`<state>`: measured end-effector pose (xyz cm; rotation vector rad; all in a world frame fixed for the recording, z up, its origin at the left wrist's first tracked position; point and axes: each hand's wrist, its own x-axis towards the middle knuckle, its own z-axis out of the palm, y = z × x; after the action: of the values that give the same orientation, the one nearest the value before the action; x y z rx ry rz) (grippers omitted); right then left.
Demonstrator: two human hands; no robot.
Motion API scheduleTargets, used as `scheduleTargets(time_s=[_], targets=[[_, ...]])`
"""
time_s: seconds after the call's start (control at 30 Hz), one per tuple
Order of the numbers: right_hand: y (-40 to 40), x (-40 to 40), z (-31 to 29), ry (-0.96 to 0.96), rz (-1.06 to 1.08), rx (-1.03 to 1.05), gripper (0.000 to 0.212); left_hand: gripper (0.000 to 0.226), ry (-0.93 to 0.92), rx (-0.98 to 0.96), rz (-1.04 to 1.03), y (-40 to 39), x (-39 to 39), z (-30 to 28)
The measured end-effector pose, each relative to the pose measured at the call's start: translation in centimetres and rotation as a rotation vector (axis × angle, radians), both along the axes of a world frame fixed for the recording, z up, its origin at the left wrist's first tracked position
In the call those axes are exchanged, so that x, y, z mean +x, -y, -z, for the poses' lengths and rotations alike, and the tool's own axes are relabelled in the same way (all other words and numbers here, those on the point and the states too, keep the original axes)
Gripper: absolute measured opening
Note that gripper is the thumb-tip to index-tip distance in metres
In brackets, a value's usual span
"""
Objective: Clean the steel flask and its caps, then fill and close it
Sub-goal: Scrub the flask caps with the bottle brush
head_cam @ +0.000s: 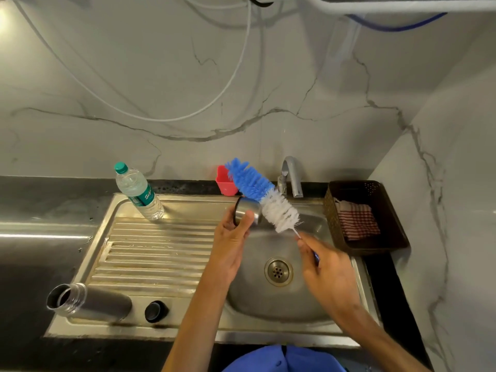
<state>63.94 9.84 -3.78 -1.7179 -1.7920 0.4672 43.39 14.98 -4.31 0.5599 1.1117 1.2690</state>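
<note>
Steel cap (247,211): gripped in left hand (233,237) above sink (271,299) basin. Bottle brush (264,196): handle pinched by right hand (326,260), bristles beside cap. Steel flask (90,302): open, lying on drainboard. 1 black inner cap (156,311) just beside it. Plastic water bottle (138,194) at rear.

Brush handle (316,255) mostly buried in right hand (326,269) at centre right. Steel cap (247,210) partly covered by left hand (232,241) fingers and bristles. Label on plastic bottle (138,193), upper left of sink, too small to read. Blue garment (284,359) cut off by bottom edge. Basket (367,218) contents possibly cloth.
</note>
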Motion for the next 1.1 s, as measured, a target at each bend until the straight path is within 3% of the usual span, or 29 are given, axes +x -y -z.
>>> scheduleTargets(time_s=[0.13, 0.27, 0.43, 0.63, 0.8, 1.0, 1.1], targets=[[1.7, 0.0, -0.2, -0.002, -0.069, 0.031, 0.036, 0.077, 0.005, -0.034, -0.073, -1.3, -1.6, -0.3], [0.3, 0.9, -0.1, -0.028, -0.023, 0.056, 0.033, 0.058, -0.181, 0.100, 0.111, -0.9, -1.4, -0.6], [0.8, 1.5, -1.1, 0.032, -0.046, 0.094, 0.032, 0.069, -0.185, 0.074, 0.090, -1.2, -1.4, -0.6], [-1.2, 1.4, -1.7, 0.052, -0.042, 0.053, 0.031, 0.078, -0.384, 0.123, 0.194, -0.7, -1.4, -1.1], [0.1, 1.7, -2.1, 0.137, -0.125, 0.086, 0.033, 0.078, -0.482, 0.084, 0.078, -1.1, -2.7, -1.7], [-0.5, 1.0, -1.0, 0.118, -0.060, 0.015, 0.034, 0.080, -0.360, 0.086, 0.095, 0.0, -1.0, -1.1], [0.1, 0.7, -0.8, 0.115, -0.093, 0.015, 0.036, 0.066, -0.188, 0.067, 0.077, 0.5, -0.7, -0.8]])
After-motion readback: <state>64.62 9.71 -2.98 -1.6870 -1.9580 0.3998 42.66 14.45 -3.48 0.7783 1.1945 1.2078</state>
